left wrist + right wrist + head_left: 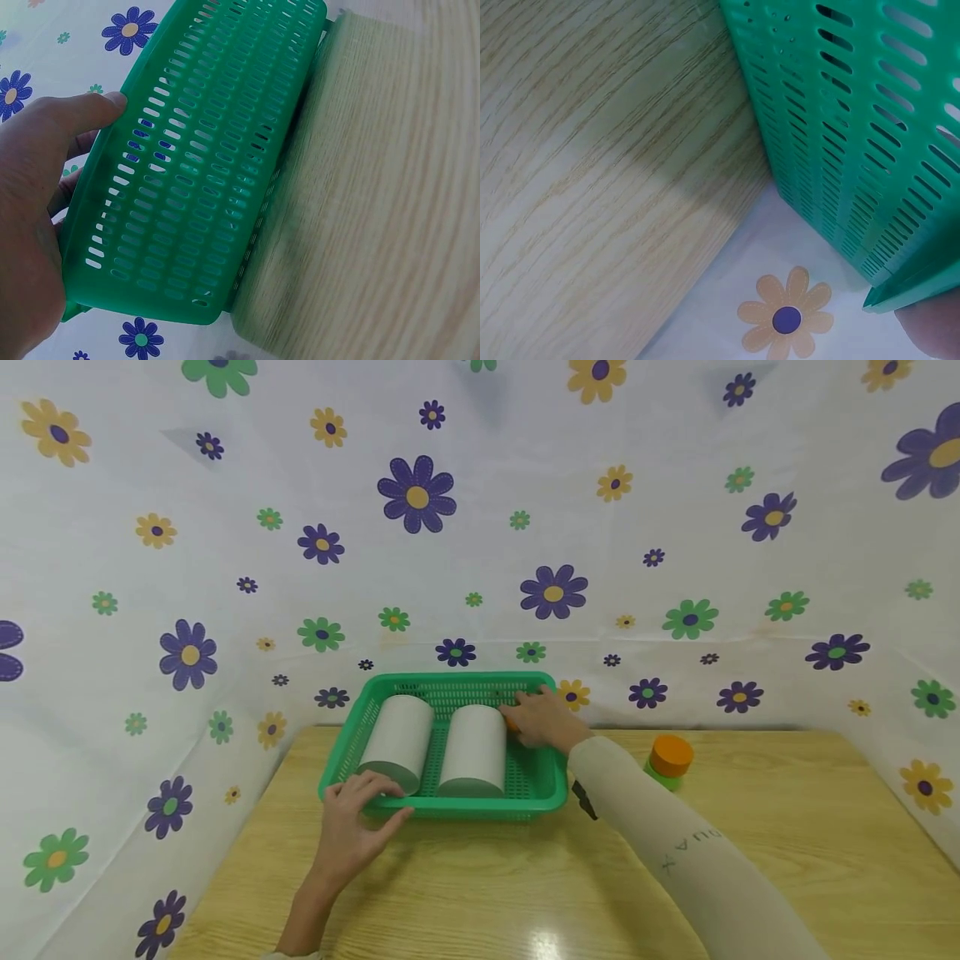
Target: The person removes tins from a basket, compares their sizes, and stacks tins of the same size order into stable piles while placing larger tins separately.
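In the head view a green slatted plastic basket (480, 805) stands at the back of the table. Two smooth white cylinders, a left one (401, 735) and a right one (476, 747), lie side by side in it. My left hand (358, 822) grips the basket's front rim near the left corner, its thumb outside the wall in the left wrist view. Reaching over the right side, my right hand (542, 720) has its fingers down inside the basket around a small orange object (512, 724), mostly hidden beside the right cylinder.
A small jar with an orange lid (671, 755) and a green lower part stands on the wooden table (750, 827), right of the basket. Behind rises a white flower-print sheet (480, 543). A black piece (583, 799) shows under the right sleeve.
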